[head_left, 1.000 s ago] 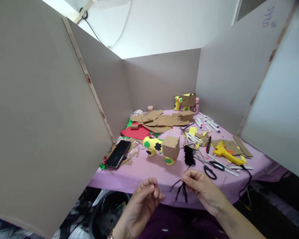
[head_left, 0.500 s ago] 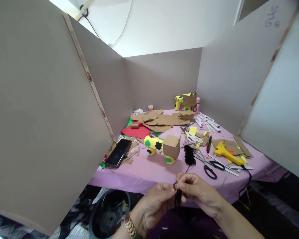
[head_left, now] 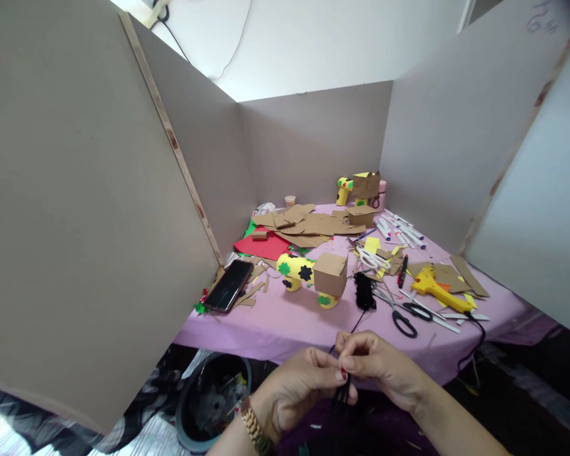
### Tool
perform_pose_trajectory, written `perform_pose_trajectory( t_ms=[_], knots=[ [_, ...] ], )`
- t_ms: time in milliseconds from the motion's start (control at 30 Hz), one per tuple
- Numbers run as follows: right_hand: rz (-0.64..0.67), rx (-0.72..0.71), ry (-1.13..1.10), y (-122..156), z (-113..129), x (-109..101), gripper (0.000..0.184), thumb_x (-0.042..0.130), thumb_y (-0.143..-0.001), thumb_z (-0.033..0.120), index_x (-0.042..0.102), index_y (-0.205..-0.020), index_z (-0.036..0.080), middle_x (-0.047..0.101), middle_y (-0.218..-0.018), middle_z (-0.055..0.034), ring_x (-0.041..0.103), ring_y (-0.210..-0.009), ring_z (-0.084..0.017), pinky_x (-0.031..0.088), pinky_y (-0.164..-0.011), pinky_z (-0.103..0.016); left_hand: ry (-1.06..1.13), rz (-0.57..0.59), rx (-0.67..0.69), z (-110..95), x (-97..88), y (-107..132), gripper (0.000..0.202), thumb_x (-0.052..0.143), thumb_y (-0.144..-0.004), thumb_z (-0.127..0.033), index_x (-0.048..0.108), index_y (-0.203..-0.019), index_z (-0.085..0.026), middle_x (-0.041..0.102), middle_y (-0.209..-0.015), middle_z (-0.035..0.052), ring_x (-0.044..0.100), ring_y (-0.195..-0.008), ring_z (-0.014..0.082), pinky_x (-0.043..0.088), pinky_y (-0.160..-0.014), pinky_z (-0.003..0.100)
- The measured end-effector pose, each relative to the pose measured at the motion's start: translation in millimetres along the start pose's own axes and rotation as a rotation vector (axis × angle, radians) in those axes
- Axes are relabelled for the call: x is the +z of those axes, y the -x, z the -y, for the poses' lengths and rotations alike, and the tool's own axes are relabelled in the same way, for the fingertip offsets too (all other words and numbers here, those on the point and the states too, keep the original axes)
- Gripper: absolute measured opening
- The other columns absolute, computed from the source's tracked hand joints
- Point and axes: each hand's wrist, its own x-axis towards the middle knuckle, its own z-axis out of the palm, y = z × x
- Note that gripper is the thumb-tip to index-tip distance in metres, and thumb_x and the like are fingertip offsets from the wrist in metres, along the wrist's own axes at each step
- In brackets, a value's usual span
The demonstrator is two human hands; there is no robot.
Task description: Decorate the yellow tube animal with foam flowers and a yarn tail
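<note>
While they meet just off the table (head_left: 285, 326) edge, the left hand (head_left: 297, 392) and right hand (head_left: 384, 370) each pinch the black yarn (head_left: 342, 398) strands tight with their fingers.

A small bundle of thin black yarn strands (head_left: 342, 398) hangs limp just below the front edge of the pink-covered worktop (head_left: 285, 323), pinched at its top between the left grip (head_left: 297, 392) and the right grip (head_left: 382, 367). One thin strand runs up from it to a crumpled skein of black yarn (head_left: 363, 291) lying on the worktop.
</note>
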Motion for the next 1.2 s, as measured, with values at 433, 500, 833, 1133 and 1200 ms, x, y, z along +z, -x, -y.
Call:
perform_pose_trajectory(
  t_ms=[433, 500, 833, 1133, 1200],
  knots=[
    [-0.01, -0.09, 0.211, -3, 3, -4, 0.018, 0.075, -0.067, 0.035, 0.069, -0.064, 0.017, 0.053, -0.064, 0.0027, 0.048, -0.054, -0.009, 0.035, -0.054, -0.023, 0.01, -0.086, 0.045, 4, -0.4, -4, 0.011, 0.07, -0.065, -0.022, 0.071, -0.067, -0.011, 0.069, -0.065, 0.0064, 0.058, -0.064, 0.0127, 0.038, -0.068, 0.023],
    [-0.157, -0.076, 0.167, -3, -1, -4, 0.023, 0.072, -0.069, 0.04, 0.07, -0.076, 0.018, 0.053, -0.063, 0.0033, 0.044, -0.05, -0.008, 0.033, -0.049, -0.022, 0.026, -0.148, 0.121, 3, -1.6, -4, 0.011, 0.069, -0.066, -0.022, 0.071, -0.068, -0.012, 0.069, -0.068, 0.0058, 0.058, -0.071, 0.0137, 0.037, -0.074, 0.023],
    [-0.377, -0.265, 0.597, 26, -31, 10, 0.025, 0.059, -0.079, 0.041, 0.063, -0.071, 0.018, 0.058, -0.068, -0.0012, 0.053, -0.066, -0.016, 0.042, -0.062, -0.025, 0.093, -0.438, 0.31, 11, -7.0, -9, 0.009, 0.067, -0.066, -0.025, 0.068, -0.068, -0.016, 0.067, -0.077, 0.0048, 0.057, -0.085, 0.019, 0.036, -0.08, 0.029],
    [-0.365, -0.654, 1.313, 20, -67, 16, 0.021, 0.055, -0.084, 0.029, 0.064, -0.071, 0.015, 0.058, -0.057, -0.0035, 0.056, -0.049, -0.015, 0.042, -0.049, -0.025, 0.14, -0.612, 0.405, 16, -1.4, -14, 0.014, 0.068, -0.067, -0.03, 0.068, -0.074, -0.017, 0.067, -0.088, 0.0041, 0.054, -0.092, 0.019, 0.035, -0.079, 0.029],
    [-0.421, -0.844, 1.482, 17, -64, 18, 0.015, 0.057, -0.084, 0.024, 0.061, -0.072, 0.015, 0.059, -0.059, -0.0045, 0.057, -0.052, -0.016, 0.041, -0.052, -0.026, 0.148, -0.632, 0.418, 19, -0.1, -16, 0.014, 0.067, -0.069, -0.03, 0.068, -0.074, -0.017, 0.067, -0.088, 0.0042, 0.054, -0.092, 0.0188, 0.035, -0.078, 0.028]
  ],
)
